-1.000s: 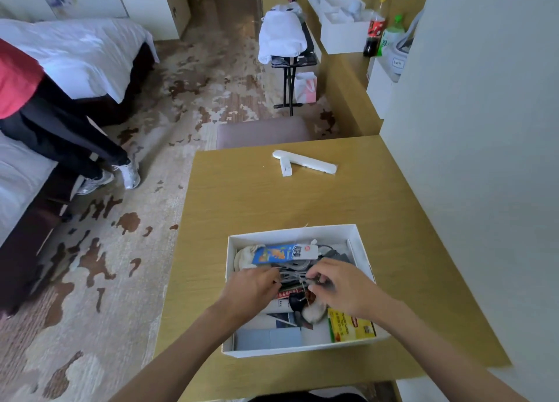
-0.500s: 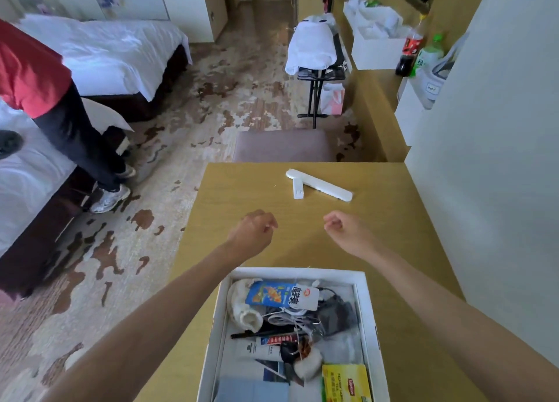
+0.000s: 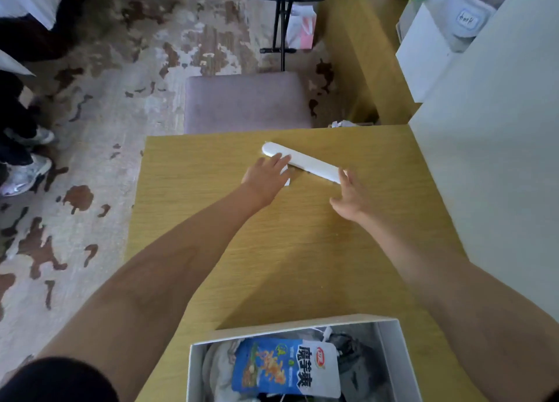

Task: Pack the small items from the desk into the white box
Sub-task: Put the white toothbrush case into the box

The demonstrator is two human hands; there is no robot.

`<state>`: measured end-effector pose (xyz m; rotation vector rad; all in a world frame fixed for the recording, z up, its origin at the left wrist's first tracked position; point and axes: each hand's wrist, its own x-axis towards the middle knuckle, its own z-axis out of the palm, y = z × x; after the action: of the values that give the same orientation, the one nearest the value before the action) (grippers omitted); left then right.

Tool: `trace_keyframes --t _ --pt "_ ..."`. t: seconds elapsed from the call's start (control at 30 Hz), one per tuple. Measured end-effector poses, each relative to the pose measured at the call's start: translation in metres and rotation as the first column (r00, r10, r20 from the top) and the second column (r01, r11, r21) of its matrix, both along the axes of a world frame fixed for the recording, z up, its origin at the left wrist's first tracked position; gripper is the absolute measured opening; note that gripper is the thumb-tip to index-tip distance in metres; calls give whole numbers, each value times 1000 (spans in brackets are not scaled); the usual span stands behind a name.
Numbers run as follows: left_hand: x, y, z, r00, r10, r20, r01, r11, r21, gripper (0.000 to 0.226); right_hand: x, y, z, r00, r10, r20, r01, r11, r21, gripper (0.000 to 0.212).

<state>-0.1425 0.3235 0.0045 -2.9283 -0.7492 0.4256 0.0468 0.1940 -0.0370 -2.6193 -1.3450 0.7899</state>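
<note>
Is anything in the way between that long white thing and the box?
Nothing visible. The desk between the long white bar and the white box is bare, and the left hand and right hand are at the bar. In the box, a blue snack packet lies on top.

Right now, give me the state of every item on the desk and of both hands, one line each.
white bar: lying flat on the desk, not lifted.
left hand: open, fingers straight, over the bar's left part.
right hand: open, fingers spread, at the bar's right end.
white box: lidless, partly filled.
blue snack packet: lying in the box, on top.
</note>
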Motion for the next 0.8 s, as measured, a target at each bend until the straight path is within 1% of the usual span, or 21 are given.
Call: trace_keyframes --t 0.03,0.1,0.17,0.2,0.23,0.3,0.4,0.43,0.47,0.5,0.53,0.57,0.6,0.63,0.7,0.73,0.77,0.8 --pt "7 6 -5 994 -91 -55 95 993 66 66 4 -1 -6 1000 19 7 -19 999 -38 76" --pt "19 13 -16 974 -181 -134 197 973 121 68 11 -7 -16 996 79 39 -76 994 -80 72" --pt "25 17 -24 961 -232 -154 251 960 124 67 16 -15 -20 991 112 67 -109 993 -47 68" --pt "26 18 -25 957 -247 -150 268 954 134 64 17 -19 -21 988 122 90 -120 992 -27 65" --pt "25 18 -26 960 -242 -137 262 954 146 58 17 -26 -21 985 129 114 -128 992 -14 64" --pt "17 16 -26 978 -178 -107 194 967 165 47 16 -44 -20 983 112 145 -116 993 15 62" --pt "3 11 -21 993 -67 -100 78 991 110 39 12 -76 -17 979 24 201 -45 994 97 51" --pt "-2 7 -18 996 -27 -81 32 997 70 37 11 -86 -16 969 5 247 -36 992 119 45" --pt "-8 1 -14 999 19 -33 -19 1000 14 36 9 -94 -15 955 0 297 -40 991 127 40" --pt "-15 -6 -9 994 90 54 -86 993 -78 37 8 -100 -13 944 8 330 -50 991 121 37" --pt "-22 -14 -3 969 191 154 -157 964 -214 39 6 -105 -11 944 24 330 -62 992 106 35" --pt "-29 -26 5 926 293 237 -197 912 -359 42 3 -110 -10 955 32 293 -65 993 102 32" --pt "-36 -41 14 875 376 304 -204 857 -473 44 1 -115 -7 971 28 236 -58 991 118 28" --pt "-43 -57 23 829 434 354 -190 813 -551 45 -2 -120 -5 984 14 177 -41 988 150 23" --pt "-58 -97 42 743 515 428 -147 748 -647 45 -6 -131 -2 996 -26 81 9 977 211 16" --pt "-66 -118 51 695 559 452 -130 716 -685 46 -8 -136 -2 998 -59 25 52 974 220 16" --pt "-75 -140 59 647 604 466 -119 684 -720 48 -10 -140 -1 995 -93 -24 96 971 219 20" --pt "-84 -162 67 600 648 469 -110 648 -754 50 -12 -143 1 992 -117 -44 123 970 211 30"
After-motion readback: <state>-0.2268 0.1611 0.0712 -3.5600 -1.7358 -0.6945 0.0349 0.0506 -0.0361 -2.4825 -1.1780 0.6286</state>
